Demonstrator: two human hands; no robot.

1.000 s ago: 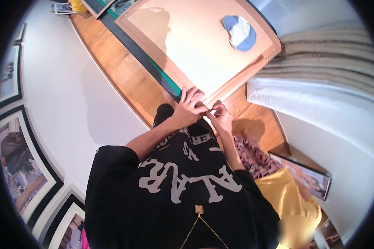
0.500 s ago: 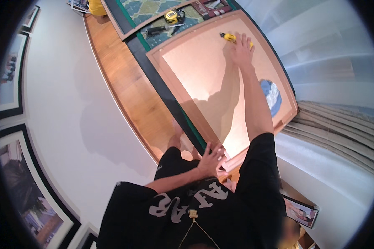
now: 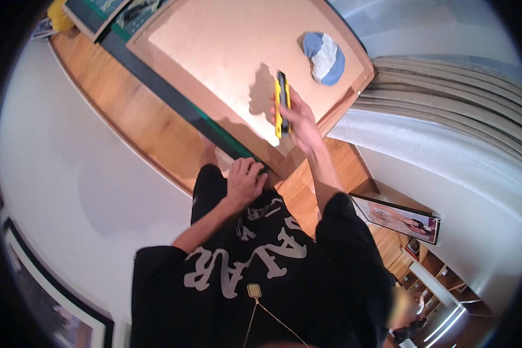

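You're standing over a wooden table (image 3: 127,127) with a dark green cutting mat (image 3: 174,104) and a big brown paper-backed frame (image 3: 226,52) on it, white wall left, framed pictures (image 3: 397,217) leaning on the floor at right. A blue-and-white cloth (image 3: 326,57) lies on the frame's far corner. Your right hand (image 3: 298,119) is wrapped tight around a yellow utility knife (image 3: 281,104) above the backing; your left hand (image 3: 245,181), fingers curled, presses the frame's near edge.

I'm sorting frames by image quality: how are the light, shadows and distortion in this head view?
Head view: bright, even light; the right hand with the yellow utility knife casts a soft-edged shadow on the brown backing paper. Fisheye bends the frame's edges and the white wall, with a black rim around the picture. Centre is sharp; the left hand is clear.
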